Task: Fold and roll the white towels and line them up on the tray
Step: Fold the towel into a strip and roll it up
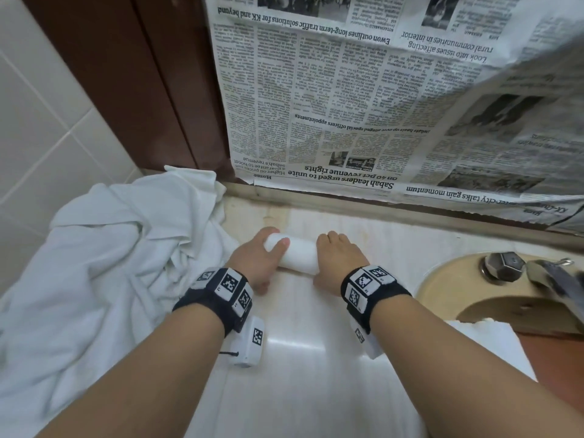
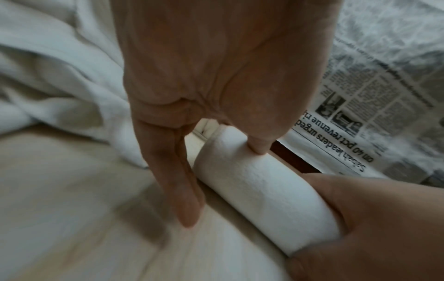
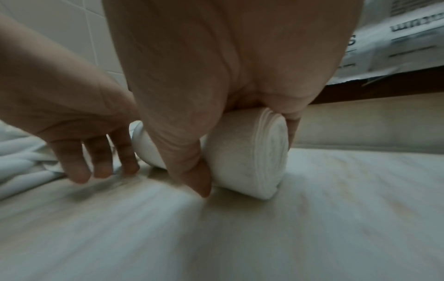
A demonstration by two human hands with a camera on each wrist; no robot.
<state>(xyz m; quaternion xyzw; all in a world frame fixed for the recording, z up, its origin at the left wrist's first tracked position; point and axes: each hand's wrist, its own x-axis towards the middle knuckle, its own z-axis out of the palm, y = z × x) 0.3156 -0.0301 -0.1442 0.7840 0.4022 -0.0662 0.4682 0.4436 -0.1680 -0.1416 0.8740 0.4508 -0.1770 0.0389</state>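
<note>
A tightly rolled white towel [image 1: 297, 254] lies crosswise on the pale countertop [image 1: 316, 358], near the back ledge. My left hand [image 1: 271, 245] holds its left end, with the thumb [image 2: 259, 146] pressed on top and the fingers [image 2: 185, 190] reaching down beside the end to the counter. My right hand [image 1: 335, 248] grips the right end, with the thumb [image 3: 199, 182] on the near side and the fingers curled over the far side. The right wrist view shows the spiral end of the rolled towel [image 3: 271, 152].
A loose heap of white towels [image 1: 110, 263] covers the counter's left side, touching my left hand. A beige sink basin [image 1: 458, 289] with a metal tap [image 1: 505, 267] is at the right. More white cloth [image 1: 486, 339] lies on a brown surface [image 1: 556, 368] at lower right. Newspaper [image 1: 347, 105] covers the wall behind.
</note>
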